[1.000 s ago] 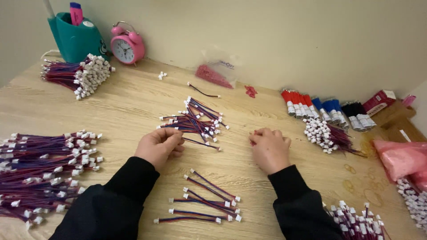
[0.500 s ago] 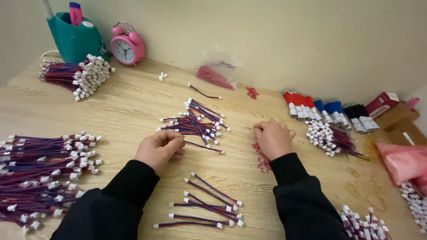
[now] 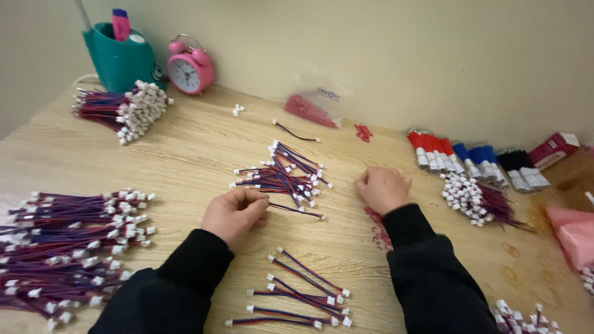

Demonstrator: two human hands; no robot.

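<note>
Head view shows the left hand (image 3: 235, 213) pinching one red-blue wire (image 3: 296, 210) just below the loose wire pile (image 3: 284, 174) on the desk (image 3: 185, 148), while the right hand (image 3: 382, 188) rests curled, fist-like, right of that pile.

A clear plastic bag (image 3: 312, 108) of small red pieces lies at twelve o'clock by the wall, with a white label strip at its top. A red and white carton (image 3: 555, 149) sits at two o'clock. A pink plastic bag (image 3: 575, 230) lies at three o'clock.
</note>
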